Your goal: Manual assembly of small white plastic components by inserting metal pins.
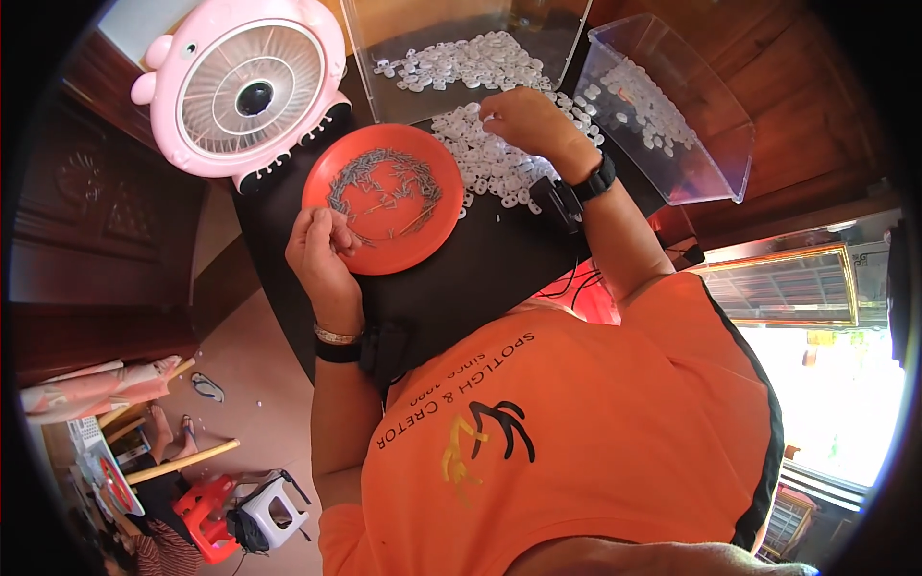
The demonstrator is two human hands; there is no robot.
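A round red plate (444, 223) holds many small grey nails (370, 173), mostly in a ring around its middle. At its lower left rim is my left hand (322, 252), the fingertips pinched together; anything between them is too small to make out. To the plate's right spreads a loose heap of small white plastic clips (495, 171) on the black table (437, 298). Over the far part of that heap is my right hand (538, 125), fingers curled together and pointing left. What it holds, if anything, is hidden.
A pink animal-shaped fan (171, 115) stands at the far left. Behind the heap is a clear bin (384, 101) with more clips, and another clear bin (720, 158) leans at the right. On the floor at lower left are stools (279, 514) and another person's feet (187, 437).
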